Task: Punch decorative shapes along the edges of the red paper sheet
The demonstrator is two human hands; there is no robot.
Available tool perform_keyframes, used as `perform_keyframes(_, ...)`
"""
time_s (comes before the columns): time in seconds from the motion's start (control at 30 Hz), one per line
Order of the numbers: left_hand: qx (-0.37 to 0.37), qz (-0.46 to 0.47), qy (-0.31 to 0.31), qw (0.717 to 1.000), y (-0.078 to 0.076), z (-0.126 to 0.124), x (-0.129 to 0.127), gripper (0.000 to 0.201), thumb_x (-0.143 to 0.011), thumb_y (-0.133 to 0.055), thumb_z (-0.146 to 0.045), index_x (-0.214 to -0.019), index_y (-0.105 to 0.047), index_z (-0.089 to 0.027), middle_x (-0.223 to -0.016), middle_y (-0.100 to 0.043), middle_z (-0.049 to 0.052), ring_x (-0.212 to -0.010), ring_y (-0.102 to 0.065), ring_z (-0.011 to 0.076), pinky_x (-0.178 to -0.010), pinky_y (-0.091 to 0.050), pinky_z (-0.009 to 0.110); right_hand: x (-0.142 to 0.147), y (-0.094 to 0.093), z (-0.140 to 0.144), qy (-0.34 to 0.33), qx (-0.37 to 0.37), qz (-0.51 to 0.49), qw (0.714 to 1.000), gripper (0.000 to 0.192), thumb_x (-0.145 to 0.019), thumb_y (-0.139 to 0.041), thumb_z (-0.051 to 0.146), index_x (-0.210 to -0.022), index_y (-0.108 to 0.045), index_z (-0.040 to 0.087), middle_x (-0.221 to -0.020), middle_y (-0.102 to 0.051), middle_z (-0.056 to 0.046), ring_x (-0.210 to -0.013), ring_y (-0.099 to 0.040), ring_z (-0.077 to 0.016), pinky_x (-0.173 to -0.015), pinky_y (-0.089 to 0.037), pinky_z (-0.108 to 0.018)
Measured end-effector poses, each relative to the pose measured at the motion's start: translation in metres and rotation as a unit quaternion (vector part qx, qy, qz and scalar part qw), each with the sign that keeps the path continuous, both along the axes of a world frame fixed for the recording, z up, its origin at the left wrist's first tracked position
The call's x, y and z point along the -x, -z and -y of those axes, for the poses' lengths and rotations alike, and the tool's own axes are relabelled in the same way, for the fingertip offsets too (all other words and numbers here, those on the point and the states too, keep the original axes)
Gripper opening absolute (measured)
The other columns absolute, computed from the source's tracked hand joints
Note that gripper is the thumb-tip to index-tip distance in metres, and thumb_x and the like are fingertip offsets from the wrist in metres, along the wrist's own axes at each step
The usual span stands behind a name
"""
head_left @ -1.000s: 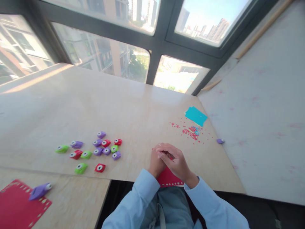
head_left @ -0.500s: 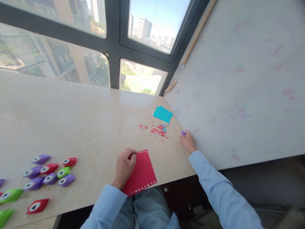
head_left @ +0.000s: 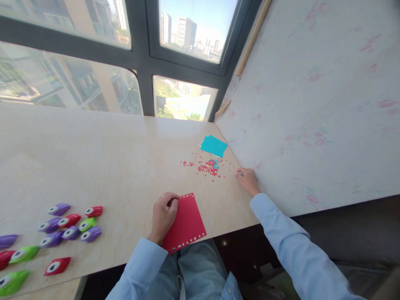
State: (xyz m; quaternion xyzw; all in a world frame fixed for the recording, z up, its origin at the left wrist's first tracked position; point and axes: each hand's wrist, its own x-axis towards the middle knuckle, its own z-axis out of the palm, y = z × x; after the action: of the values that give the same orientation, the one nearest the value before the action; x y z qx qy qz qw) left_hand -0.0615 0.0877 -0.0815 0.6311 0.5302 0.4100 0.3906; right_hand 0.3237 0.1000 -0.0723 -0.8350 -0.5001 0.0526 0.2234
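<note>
Bright daylight came through the windows [head_left: 184, 33] ahead, no lamp visible. The outdoor view was partly blown out, strongest in the lower pane. The pale table [head_left: 93, 158] carried a soft sheen toward the glass, no hard glare. Shadows were weak: a short one lay under the left hand [head_left: 164, 214] on the red paper sheet [head_left: 187, 223]. Wide-angle distortion bent the window frame and table edge near the borders. The paper punches [head_left: 67, 227] at lower left looked stretched, slightly soft. Centre was sharp, no motion blur.

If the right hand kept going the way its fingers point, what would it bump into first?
Probably the red bits scattered just past the right hand, which covers a small purple punch. Depth is hard to judge.
</note>
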Motion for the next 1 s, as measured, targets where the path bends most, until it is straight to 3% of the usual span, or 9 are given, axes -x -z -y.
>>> perform_keyframes(0.2, -0.031, -0.047, 0.022, 0.998, 0.002, 0.0, -0.002, 0.021, -0.08, -0.045, -0.021, -0.082, -0.067, -0.02, -0.086, -0.069, 0.003, -0.083, -0.061, 0.0178, -0.079, -0.046, 0.032, 0.02, 0.005, 0.018, -0.109, -0.041, -0.019, 0.993, 0.021, -0.083, -0.054, 0.024, -0.093, -0.071, 0.016, -0.101, -0.067, -0.011, -0.097, -0.063, -0.0211, -0.094, -0.049, -0.037)
perform_keyframes(0.4, -0.09, -0.193, 0.053, 0.976, -0.005, 0.005, -0.009, 0.019, -0.085, -0.054, -0.024, -0.099, -0.065, -0.018, -0.101, -0.066, 0.007, -0.099, -0.058, 0.0227, -0.092, -0.046, 0.038, 0.063, 0.016, 0.03, -0.282, -0.127, -0.07, 0.948, 0.032, -0.089, -0.054, 0.025, -0.118, -0.066, 0.02, -0.117, -0.068, -0.011, -0.11, -0.063, -0.0225, -0.099, -0.051, -0.042)
perform_keyframes(0.67, -0.127, -0.338, 0.058, 0.931, -0.01, 0.012, -0.016, 0.02, -0.085, -0.06, -0.031, -0.102, -0.063, -0.02, -0.11, -0.062, 0.009, -0.105, -0.054, 0.0276, -0.089, -0.043, 0.043, 0.143, 0.014, 0.039, -0.404, -0.127, -0.118, 0.898, 0.03, -0.095, -0.054, 0.023, -0.124, -0.061, 0.022, -0.115, -0.068, -0.009, -0.109, -0.065, -0.0197, -0.098, -0.054, -0.037)
perform_keyframes(0.8, -0.124, -0.345, 0.064, 0.928, -0.013, 0.013, -0.016, 0.017, -0.086, -0.059, -0.032, -0.1, -0.063, -0.021, -0.105, -0.063, 0.008, -0.101, -0.054, 0.0259, -0.087, -0.042, 0.041, 0.162, 0.017, 0.042, -0.409, -0.148, -0.134, 0.891, 0.028, -0.095, -0.055, 0.024, -0.122, -0.063, 0.024, -0.119, -0.066, -0.008, -0.115, -0.062, -0.0197, -0.101, -0.052, -0.037)
perform_keyframes(1.0, -0.112, -0.328, 0.058, 0.936, -0.013, 0.013, -0.017, 0.013, -0.086, -0.06, -0.029, -0.095, -0.064, -0.021, -0.1, -0.063, 0.007, -0.1, -0.054, 0.0252, -0.087, -0.042, 0.041, 0.163, 0.026, 0.043, -0.364, -0.176, -0.154, 0.901, 0.026, -0.095, -0.056, 0.025, -0.119, -0.066, 0.024, -0.124, -0.063, -0.009, -0.12, -0.059, -0.0204, -0.106, -0.05, -0.04)
